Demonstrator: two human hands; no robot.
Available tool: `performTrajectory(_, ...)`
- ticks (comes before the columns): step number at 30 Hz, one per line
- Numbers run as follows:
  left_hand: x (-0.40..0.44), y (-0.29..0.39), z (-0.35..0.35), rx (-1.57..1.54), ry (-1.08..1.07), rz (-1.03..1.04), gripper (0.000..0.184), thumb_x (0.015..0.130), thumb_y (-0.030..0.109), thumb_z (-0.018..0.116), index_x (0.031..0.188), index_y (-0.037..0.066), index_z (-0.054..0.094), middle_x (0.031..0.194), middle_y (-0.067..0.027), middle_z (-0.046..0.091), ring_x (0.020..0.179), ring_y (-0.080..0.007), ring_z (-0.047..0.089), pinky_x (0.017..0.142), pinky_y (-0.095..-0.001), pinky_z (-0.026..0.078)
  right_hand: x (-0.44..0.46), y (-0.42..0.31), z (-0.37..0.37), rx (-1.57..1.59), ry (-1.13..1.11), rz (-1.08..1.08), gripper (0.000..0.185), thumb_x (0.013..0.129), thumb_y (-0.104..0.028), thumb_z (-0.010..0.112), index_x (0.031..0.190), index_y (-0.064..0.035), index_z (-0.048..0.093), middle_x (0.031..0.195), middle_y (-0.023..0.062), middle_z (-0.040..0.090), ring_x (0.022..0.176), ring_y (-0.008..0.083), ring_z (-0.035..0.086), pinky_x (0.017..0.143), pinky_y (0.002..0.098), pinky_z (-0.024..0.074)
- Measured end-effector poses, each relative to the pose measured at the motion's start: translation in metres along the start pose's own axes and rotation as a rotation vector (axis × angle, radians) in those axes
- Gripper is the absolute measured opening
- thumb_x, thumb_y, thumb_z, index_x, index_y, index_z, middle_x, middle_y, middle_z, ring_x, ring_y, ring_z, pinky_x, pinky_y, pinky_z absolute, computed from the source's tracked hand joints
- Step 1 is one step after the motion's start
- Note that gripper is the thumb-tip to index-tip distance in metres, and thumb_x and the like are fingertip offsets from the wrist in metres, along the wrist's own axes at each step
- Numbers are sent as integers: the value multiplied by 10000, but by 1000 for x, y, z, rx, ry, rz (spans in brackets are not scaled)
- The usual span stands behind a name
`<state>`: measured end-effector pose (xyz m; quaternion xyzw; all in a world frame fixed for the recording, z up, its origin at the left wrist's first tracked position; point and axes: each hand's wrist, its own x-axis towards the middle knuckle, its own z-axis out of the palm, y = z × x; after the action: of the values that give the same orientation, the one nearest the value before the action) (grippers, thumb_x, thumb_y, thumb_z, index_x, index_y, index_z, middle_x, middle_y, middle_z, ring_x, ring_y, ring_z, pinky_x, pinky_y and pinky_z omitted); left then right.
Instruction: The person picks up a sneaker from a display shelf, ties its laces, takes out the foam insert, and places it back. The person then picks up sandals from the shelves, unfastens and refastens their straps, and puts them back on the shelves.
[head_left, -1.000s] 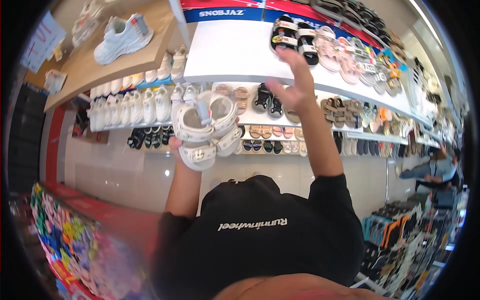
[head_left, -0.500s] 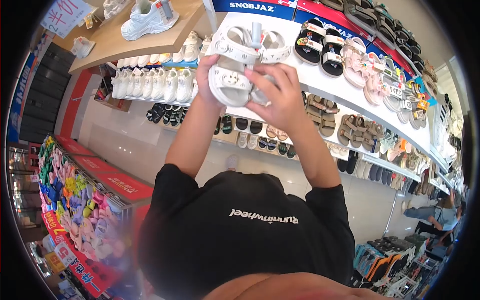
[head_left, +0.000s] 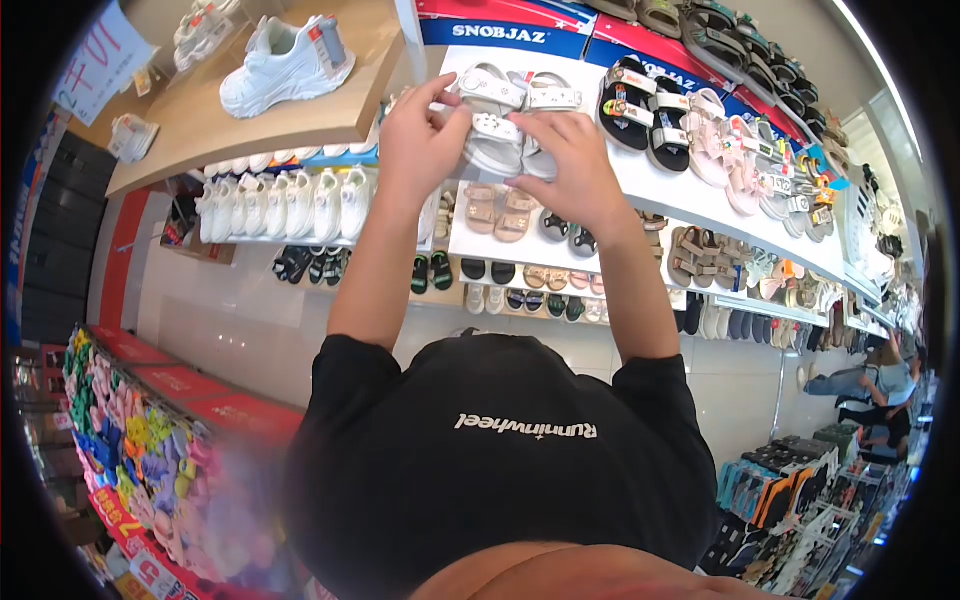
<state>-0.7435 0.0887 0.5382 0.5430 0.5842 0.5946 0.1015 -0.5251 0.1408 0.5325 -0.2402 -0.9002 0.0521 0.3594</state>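
White sandals (head_left: 497,152) already stand paired on the display shelf (head_left: 645,187), the left hand (head_left: 418,138) open alongside, the right hand (head_left: 572,165) curled at one, grip uncertain, neither yet withdrawn.

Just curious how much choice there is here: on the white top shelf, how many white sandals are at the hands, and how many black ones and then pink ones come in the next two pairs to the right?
White sandals: 2
Black sandals with white straps: 2
Pink sandals: 2
Total: 6
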Motion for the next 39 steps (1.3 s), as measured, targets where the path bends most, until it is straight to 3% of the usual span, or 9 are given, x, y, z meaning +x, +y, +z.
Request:
performTrajectory(5,-12,4,0,139,42,239,415,853,222,777,1209,23,700,1103,-124,686,871,-238,708,751,-354,571,15,2,-1,-13,-75,71,742,667,-314,911,1343,-152,650,1239,89,653,1180,320,553,1025,435,442)
performTrajectory(6,-9,-5,-2,240,28,351,444,841,263,798,1198,20,701,1144,-138,679,978,-299,699,824,-392,568,18,4,0,-5,-68,55,748,660,-332,915,1337,-151,654,1236,88,656,1175,321,558,1019,435,445)
performTrajectory(9,-7,-17,-3,298,-54,328,495,821,305,819,1203,15,699,1171,-148,673,1056,-331,679,886,-411,555,21,6,3,-3,-47,40,770,635,-392,925,1318,-149,665,1225,90,664,1160,324,571,1001,435,456)
performTrajectory(15,-1,-32,2,119,-115,305,598,831,294,830,1320,5,642,1311,-184,613,1173,-325,640,982,-395,520,32,-4,20,-117,24,82,821,594,-487,925,1300,-150,675,1208,92,668,1131,315,590,958,428,476)
performTrajectory(18,1,-45,8,111,-57,368,635,782,367,852,1264,1,662,1289,-194,626,1111,-362,657,934,-432,534,34,-3,22,-130,90,71,821,567,-494,932,1271,-147,690,1177,76,674,1100,294,603,929,427,490)
performTrajectory(26,1,-48,7,125,-38,412,720,715,428,892,1254,11,659,1255,-173,640,1093,-346,655,914,-440,535,25,-8,27,-248,309,15,799,496,-466,948,1179,-118,721,1164,83,673,1042,308,641,904,428,528)
performTrajectory(33,1,-41,5,128,-54,411,702,705,376,914,1248,17,653,1214,-153,653,1082,-329,660,909,-430,543,-4,-24,19,-251,403,53,713,600,-341,945,1200,-52,693,1250,148,637,1140,362,590,949,465,497)
performTrajectory(36,-4,-33,4,117,-79,319,686,747,326,906,1291,8,634,1269,-195,637,1156,-351,642,972,-416,526,-43,-32,8,-231,405,113,631,656,-236,905,1206,-27,676,1262,173,627,1150,365,580,976,468,472)
performTrajectory(39,-8,-29,6,189,-48,322,689,760,335,898,1307,17,625,1302,-205,631,1190,-356,628,1004,-416,509,-96,-29,-6,-230,420,177,605,665,-218,895,1196,-28,678,1258,169,630,1142,356,581,980,457,468)
